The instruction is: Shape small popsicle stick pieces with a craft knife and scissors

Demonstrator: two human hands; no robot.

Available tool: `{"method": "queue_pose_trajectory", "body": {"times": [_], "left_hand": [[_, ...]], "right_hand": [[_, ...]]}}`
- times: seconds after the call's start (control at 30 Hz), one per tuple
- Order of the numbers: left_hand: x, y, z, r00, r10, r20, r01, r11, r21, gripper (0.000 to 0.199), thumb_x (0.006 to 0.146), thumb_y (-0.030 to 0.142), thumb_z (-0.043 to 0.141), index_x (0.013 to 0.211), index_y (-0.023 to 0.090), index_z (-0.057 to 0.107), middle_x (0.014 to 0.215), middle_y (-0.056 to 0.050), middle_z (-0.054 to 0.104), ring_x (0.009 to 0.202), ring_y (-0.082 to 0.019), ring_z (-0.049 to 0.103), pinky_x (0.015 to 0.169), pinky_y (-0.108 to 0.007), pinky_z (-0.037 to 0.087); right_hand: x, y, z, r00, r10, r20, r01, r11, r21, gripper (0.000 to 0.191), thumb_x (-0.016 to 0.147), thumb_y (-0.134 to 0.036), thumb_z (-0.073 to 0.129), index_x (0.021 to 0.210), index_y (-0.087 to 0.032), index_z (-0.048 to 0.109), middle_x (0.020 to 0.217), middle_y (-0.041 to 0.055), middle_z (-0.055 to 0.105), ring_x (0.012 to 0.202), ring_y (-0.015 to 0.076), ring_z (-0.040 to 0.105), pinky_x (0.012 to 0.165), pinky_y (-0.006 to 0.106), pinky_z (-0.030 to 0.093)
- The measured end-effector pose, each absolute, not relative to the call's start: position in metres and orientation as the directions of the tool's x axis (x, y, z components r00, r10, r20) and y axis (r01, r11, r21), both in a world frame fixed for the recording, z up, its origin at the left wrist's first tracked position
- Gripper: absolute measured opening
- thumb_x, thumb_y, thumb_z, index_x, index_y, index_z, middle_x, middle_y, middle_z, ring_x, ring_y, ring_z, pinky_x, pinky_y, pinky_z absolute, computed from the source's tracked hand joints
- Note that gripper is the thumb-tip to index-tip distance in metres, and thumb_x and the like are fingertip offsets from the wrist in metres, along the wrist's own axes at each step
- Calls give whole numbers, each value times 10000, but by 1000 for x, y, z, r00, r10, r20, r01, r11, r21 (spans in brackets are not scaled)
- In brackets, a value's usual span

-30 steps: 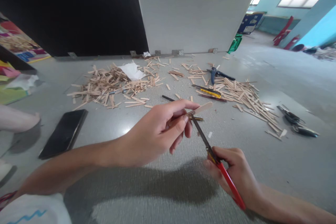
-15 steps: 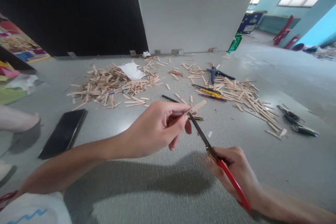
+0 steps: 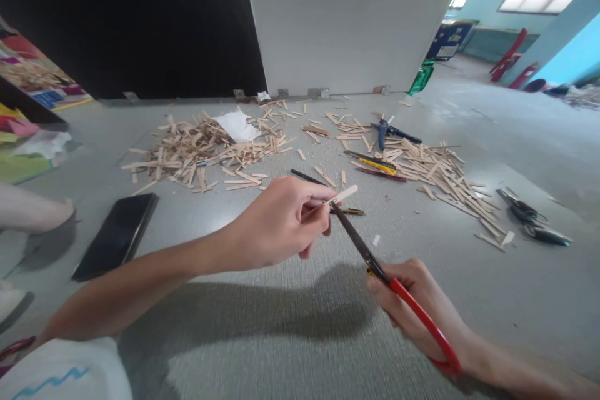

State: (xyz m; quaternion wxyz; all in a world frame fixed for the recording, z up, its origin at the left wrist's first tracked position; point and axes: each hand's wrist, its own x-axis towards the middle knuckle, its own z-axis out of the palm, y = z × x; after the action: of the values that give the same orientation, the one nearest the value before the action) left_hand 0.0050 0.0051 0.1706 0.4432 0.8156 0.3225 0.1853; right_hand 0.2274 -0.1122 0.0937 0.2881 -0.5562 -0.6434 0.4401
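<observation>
Between the thumb and fingers of my left hand (image 3: 285, 222) is a pale wooden craft stick (image 3: 347, 193), its rounded end pointing up and right. My right hand (image 3: 422, 312) is wrapped round the red handles of a pair of scissors (image 3: 359, 240). The dark blades reach up and left, and their tips meet the stick close to my left fingertips. The blades lie almost together. Just past my left hand, a black pen-like rod (image 3: 307, 176) rests on the floor, partly hidden by the hand.
A heap of wooden sticks (image 3: 187, 150) lies left, more sticks (image 3: 445, 175) right. Near these are a yellow cutter (image 3: 377, 165), blue-handled pliers (image 3: 383, 132) and dark tools (image 3: 534, 219). A phone (image 3: 117, 234) lies left, a white container (image 3: 70, 372) lower left. A panel (image 3: 347, 19) stands behind.
My left hand and the stick have shifted slightly left. The scissors stay at the stick, their red handles a little farther right and down. The stick has tilted slightly.
</observation>
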Motion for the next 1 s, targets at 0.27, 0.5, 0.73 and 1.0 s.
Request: {"method": "queue_pose_trajectory", "body": {"times": [0.27, 0.5, 0.73, 1.0], "left_hand": [[4, 19, 162, 759, 650, -27, 382, -412, 827, 249, 926, 38, 534, 831, 122, 748, 506, 39, 653, 421, -82, 626, 401, -142, 375], [4, 28, 158, 784, 618, -51, 404, -446, 798, 266, 935, 62, 527, 750, 133, 705, 518, 15, 683, 429, -88, 638, 424, -143, 397], [2, 34, 154, 813, 579, -62, 428, -523, 737, 296, 909, 40, 501, 662, 165, 605, 489, 37, 621, 386, -72, 555, 423, -159, 364], [1, 40, 150, 850, 520, -84, 437, -607, 664, 314, 903, 47, 481, 629, 199, 465, 513, 46, 573, 398, -77, 535, 430, -186, 330]], "right_hand": [[228, -111, 94, -192, 917, -351, 379, -260, -888, 703, 930, -823, 529, 548, -256, 365, 447, -34, 409, 396, 86, 364, 379, 225, 287], [228, -107, 105, -165, 841, -515, 396, -421, -816, 808, 797, -994, 505, 509, -247, 401, 415, -35, 399, 358, 71, 355, 354, 214, 281], [232, -107, 101, -252, 818, -517, 290, -446, -847, 830, 800, -1002, 511, 497, -235, 408, 400, -52, 363, 343, 58, 340, 346, 195, 264], [233, -108, 95, -259, 786, -562, 255, -505, -824, 780, 830, -946, 533, 516, -241, 420, 396, -68, 345, 339, 61, 329, 335, 189, 267]]}}
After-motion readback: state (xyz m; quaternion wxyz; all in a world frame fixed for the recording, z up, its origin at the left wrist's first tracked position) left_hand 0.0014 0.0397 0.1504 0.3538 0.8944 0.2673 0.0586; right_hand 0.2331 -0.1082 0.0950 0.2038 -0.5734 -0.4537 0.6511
